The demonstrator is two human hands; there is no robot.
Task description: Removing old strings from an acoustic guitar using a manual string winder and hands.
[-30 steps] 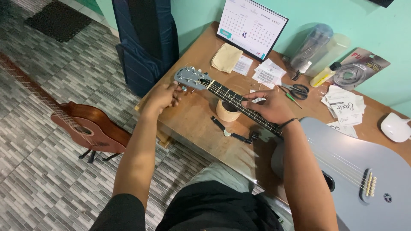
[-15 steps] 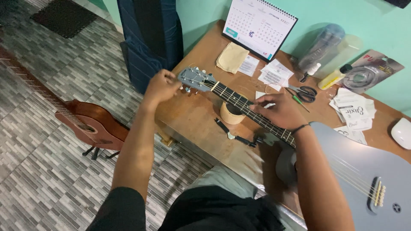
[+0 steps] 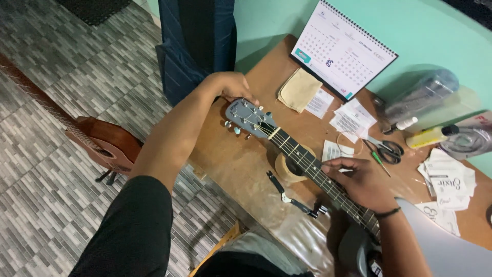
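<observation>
1. Two guitars are in view; the larger in the picture is the grey guitar (image 3: 307, 164), lying across the wooden table (image 3: 230, 159). Its long axis runs from the headstock (image 3: 246, 117) at upper left down to the pale body (image 3: 441, 246) at lower right.
2. A brown guitar (image 3: 102, 146) stands on the tiled floor (image 3: 77, 77) to the left, well apart from both hands.
3. A dark blue gig bag (image 3: 197, 41) leans at the table's far end, just beyond the headstock.
4. A desk calendar (image 3: 341, 48) stands against the green wall, with a tan cloth (image 3: 299, 90) just beside it.
5. The left hand (image 3: 230, 87) is curled over the far edge of the headstock, fingers bent in around the tuning pegs; I cannot tell which peg it grips. It is the hand at that end of the axis.
6. The right hand (image 3: 361, 182) lies palm down on the neck, further along toward the body, fingertips (image 3: 328, 165) pressing the strings, not closed round anything.
7. A roll of tape (image 3: 289, 166) sits under the neck between the two hands, propping it.
8. Scissors (image 3: 387, 150), paper packets (image 3: 451, 187) and a small yellow bottle (image 3: 428, 136) lie right of the neck, near the right hand but untouched.
</observation>
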